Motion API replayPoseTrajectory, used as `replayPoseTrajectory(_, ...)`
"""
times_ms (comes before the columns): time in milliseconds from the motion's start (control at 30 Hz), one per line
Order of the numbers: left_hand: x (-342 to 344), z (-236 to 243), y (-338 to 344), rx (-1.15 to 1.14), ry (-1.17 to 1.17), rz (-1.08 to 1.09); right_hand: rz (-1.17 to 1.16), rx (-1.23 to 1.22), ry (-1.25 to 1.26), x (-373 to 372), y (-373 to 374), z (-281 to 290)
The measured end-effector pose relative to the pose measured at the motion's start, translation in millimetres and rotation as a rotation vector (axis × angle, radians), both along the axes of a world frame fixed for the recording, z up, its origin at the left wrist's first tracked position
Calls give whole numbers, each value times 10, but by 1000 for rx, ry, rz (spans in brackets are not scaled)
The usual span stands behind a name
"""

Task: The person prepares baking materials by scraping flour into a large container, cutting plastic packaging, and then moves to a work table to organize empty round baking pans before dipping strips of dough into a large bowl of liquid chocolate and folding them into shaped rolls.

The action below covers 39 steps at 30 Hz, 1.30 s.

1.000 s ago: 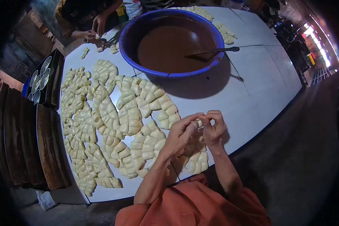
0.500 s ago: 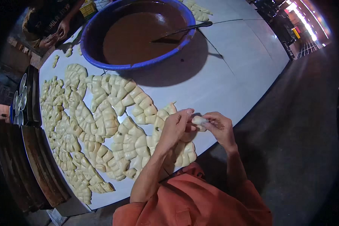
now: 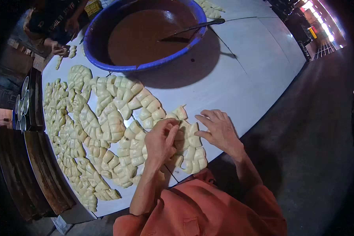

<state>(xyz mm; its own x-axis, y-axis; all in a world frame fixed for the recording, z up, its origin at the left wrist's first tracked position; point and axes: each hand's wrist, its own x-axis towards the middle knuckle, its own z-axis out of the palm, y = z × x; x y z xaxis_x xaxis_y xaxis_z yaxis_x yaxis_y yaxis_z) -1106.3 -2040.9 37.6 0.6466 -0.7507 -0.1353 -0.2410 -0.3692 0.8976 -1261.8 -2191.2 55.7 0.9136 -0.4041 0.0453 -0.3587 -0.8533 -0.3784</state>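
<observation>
My left hand [image 3: 160, 142] is over the near right end of the pale dough pieces [image 3: 139, 157], its fingers curled close to their surface. What it grips, if anything, is hidden. To its right, my right hand [image 3: 221, 133] is open, fingers spread low over the white tabletop [image 3: 255, 90]. Its thumb comes close to a dough piece [image 3: 194, 129] at the row's edge. The soft, rounded pieces lie side by side in curved rows, many touching.
A large blue basin [image 3: 135, 67] of brown paste [image 3: 141, 35] stands at the far side, a dark-handled utensil [image 3: 192, 28] resting in it. Another person's hand [image 3: 59, 49] is near dough at the far left. Dark stacked trays [image 3: 43, 173] and round tins [image 3: 24, 102] flank the table's left edge.
The small dough piece held between both hands has left my right hand, and a piece now lies beside it. My hands have moved apart, the left one leftward and down over the rows.
</observation>
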Motion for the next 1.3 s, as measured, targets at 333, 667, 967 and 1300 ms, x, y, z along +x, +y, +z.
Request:
replayPoseTrajectory(333, -142, -206, 96, 102, -511, -274, 83, 392, 112, 142, -55, -83)
replayPoseTrajectory(667, -235, -232, -31, 74, -492, -336, -276, 1228, -30, 169, -39, -37)
replayPoseTrajectory(967, -315, -354, -46, 176, -740, -305, -308, 1569, -609, -7, -287, 307)
replayPoseTrajectory(1300, 48, 300, -113, -260, 500, -113, -320, 1448, -364, 298, 29, 329)
